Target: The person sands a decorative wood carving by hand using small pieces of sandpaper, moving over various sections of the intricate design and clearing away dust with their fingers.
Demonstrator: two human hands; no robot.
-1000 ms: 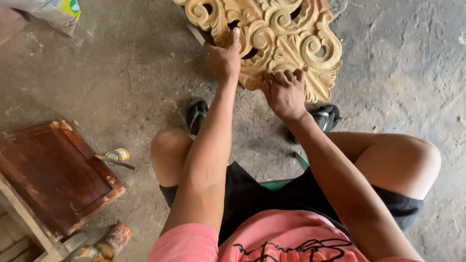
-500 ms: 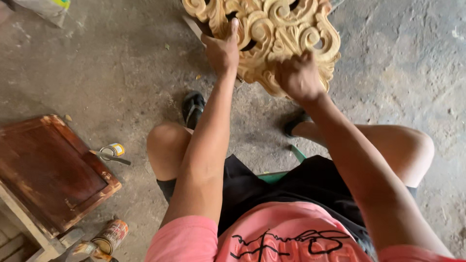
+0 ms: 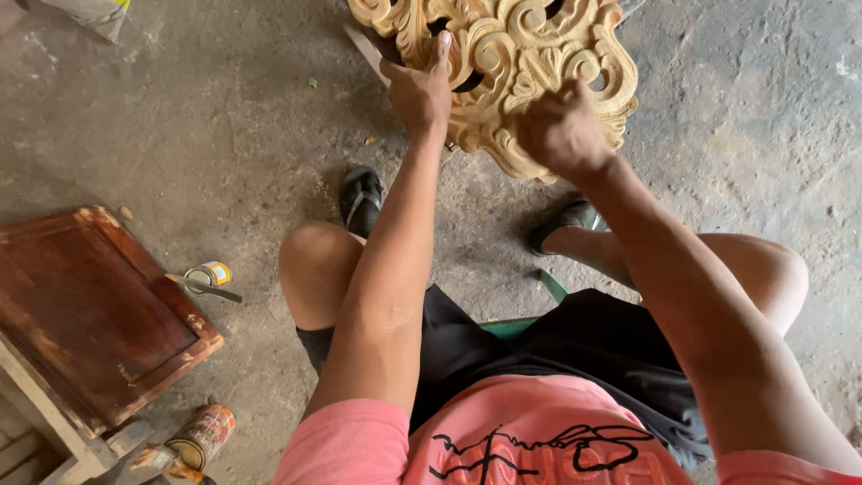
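On the concrete floor (image 3: 180,135), ahead of the knees, a carved scrollwork wooden panel (image 3: 530,45) is steadied at its near-left edge by the left hand (image 3: 420,90), whose grip is closed over the carving. The right hand (image 3: 561,135) is pressed, fingers curled, against the panel's lower edge; whether anything is held cannot be told. A small tin can (image 3: 208,274) lies well apart to the left.

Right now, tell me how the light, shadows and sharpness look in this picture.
Head view: soft, even daylight, no glare; faint shadows under the carving and legs. The carving, left hand and floor look sharp; the right hand is slightly blurred. The wide lens stretches the arms and shirt near the bottom edge.
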